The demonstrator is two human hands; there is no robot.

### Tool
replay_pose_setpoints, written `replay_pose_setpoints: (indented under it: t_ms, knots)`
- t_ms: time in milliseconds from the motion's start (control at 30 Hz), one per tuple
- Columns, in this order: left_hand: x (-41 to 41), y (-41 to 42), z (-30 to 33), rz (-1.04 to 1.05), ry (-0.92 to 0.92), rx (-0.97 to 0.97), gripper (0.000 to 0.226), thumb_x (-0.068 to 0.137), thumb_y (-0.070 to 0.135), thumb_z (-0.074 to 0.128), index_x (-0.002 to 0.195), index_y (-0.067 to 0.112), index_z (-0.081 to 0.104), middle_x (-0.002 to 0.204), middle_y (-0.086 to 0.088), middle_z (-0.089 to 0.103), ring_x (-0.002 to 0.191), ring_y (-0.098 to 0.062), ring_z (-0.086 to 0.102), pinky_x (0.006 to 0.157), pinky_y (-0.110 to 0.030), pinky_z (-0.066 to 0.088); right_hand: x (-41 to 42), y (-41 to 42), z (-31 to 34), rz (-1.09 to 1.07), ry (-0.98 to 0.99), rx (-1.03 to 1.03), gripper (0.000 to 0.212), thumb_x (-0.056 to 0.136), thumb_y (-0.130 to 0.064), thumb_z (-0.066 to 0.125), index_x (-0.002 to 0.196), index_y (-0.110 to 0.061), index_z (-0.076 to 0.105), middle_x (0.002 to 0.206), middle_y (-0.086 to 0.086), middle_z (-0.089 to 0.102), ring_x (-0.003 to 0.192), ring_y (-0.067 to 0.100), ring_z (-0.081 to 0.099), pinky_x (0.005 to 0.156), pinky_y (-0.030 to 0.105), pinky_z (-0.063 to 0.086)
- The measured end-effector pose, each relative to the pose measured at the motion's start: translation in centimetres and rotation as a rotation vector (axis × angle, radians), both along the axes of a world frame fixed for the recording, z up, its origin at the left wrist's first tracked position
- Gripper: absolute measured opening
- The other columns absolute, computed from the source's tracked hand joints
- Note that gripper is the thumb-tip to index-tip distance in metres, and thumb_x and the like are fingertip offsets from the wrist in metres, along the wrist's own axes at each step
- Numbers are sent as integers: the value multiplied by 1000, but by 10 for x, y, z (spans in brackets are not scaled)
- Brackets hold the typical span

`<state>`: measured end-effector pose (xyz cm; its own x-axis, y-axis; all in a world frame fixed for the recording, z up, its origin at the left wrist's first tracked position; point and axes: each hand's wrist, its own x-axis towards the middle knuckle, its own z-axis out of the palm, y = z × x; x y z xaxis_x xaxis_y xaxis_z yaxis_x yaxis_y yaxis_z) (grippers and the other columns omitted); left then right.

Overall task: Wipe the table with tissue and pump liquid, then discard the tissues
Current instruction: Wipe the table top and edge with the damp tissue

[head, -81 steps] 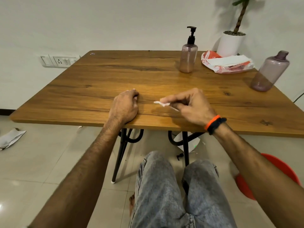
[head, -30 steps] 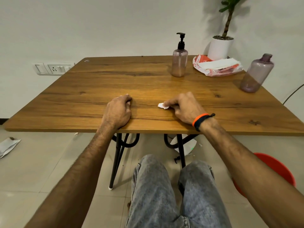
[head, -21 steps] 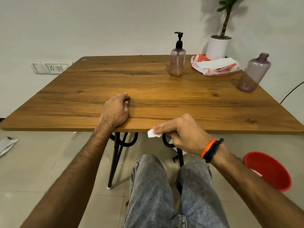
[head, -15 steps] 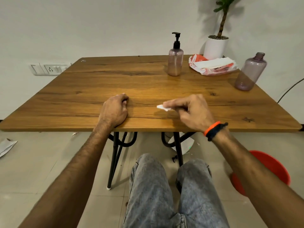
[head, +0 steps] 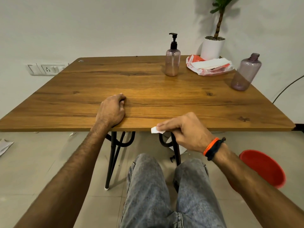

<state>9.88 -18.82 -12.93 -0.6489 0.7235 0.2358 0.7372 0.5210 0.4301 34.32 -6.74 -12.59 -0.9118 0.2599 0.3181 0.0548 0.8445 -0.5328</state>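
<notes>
My right hand (head: 184, 130) pinches a small folded white tissue (head: 155, 130) at the front edge of the wooden table (head: 148, 89); the tissue pokes out to the left of my fingers. My left hand (head: 112, 110) rests on the table near its front edge, fingers curled under, holding nothing that I can see. A pump bottle (head: 172, 58) with a black pump and pinkish liquid stands at the back of the table. A torn pack of white tissues (head: 209, 65) lies to its right.
A capped purple bottle (head: 246, 72) stands near the table's right edge. A red bin (head: 264, 168) sits on the floor at my right, beside my knee. A potted plant (head: 213, 45) stands behind the table. Paper scraps (head: 4, 145) lie on the floor at left.
My right hand has slid the tissue back from the tabletop to the table's front edge, repeating a stroke made a moment earlier. My left hand has stayed put.
</notes>
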Motion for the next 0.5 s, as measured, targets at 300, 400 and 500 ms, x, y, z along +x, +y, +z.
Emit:
replay_pose_setpoints:
  t_ms: [300, 400, 500]
  knots:
    - [-2, 1, -1, 16, 19, -2, 38, 99, 21, 43, 135, 15, 55, 144, -4, 52, 131, -24, 48, 113, -42, 35, -41, 37, 16, -376, -73, 16, 41, 88, 5, 55, 116, -21, 71, 124, -1, 67, 118, 16, 60, 105, 20, 39]
    - [-3, 1, -2, 17, 20, 0, 38, 99, 21, 44, 134, 15, 56, 145, -3, 52, 131, -24, 48, 113, -41, 36, -44, 22, 9, -301, -158, 146, 42, 87, 2, 58, 119, -23, 69, 125, -1, 67, 118, 19, 60, 106, 36, 46]
    - [-4, 1, -2, 17, 21, 5, 38, 99, 21, 44, 135, 15, 55, 144, -3, 52, 131, -24, 48, 113, -41, 35, -36, -1, 6, -160, -77, 199, 44, 83, 6, 57, 114, -20, 72, 123, -4, 68, 116, 16, 63, 103, 34, 48]
